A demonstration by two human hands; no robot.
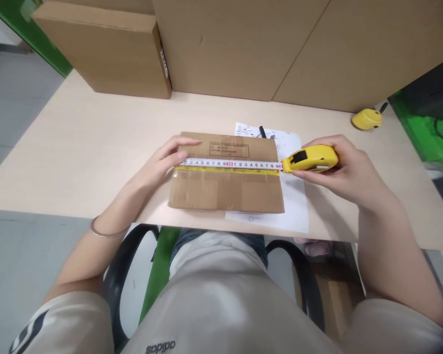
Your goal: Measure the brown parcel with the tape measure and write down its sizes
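Note:
A flat cardboard parcel (227, 189) with yellow tape and a printed label lies on the pale table (77, 147), over a white sheet of paper (295, 206). My right hand (345, 172) is closed around a yellow tape measure case (312, 158) at the parcel's right edge. The white tape blade (232, 164) runs leftward across the parcel's top. My left hand (166, 160) rests on the parcel's left edge, fingers together, pinning the blade's end there.
A second yellow tape measure (367, 119) sits at the back right. A closed cardboard box (107, 54) stands at the back left, and large cardboard sheets (266, 49) stand behind the parcel. A black pen (262, 132) lies on the paper.

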